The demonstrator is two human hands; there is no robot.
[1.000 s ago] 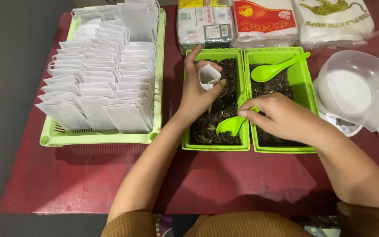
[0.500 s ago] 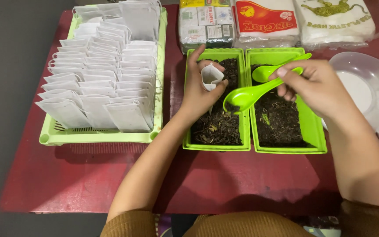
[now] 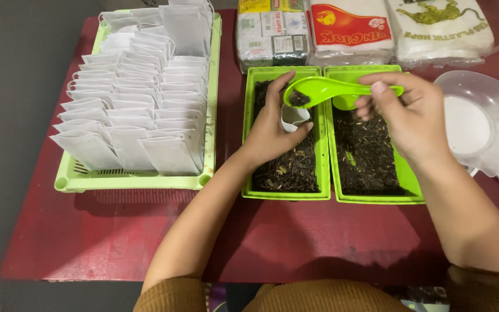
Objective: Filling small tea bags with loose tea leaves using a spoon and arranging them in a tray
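Head: R hand [image 3: 414, 118] w/ spoon [image 3: 324, 89] over bag [image 3: 293, 117].

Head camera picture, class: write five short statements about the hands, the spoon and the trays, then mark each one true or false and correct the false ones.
1. The right hand holds a green spoon with dark leaves in its bowl. True.
2. The left hand holds a small white bag over the left small tray. True.
3. The spoon is lying flat on the red table. False: it is held above the small trays.
4. The large tray holds rows of white bags. True.
5. The right small tray is empty. False: it holds dark loose leaves.
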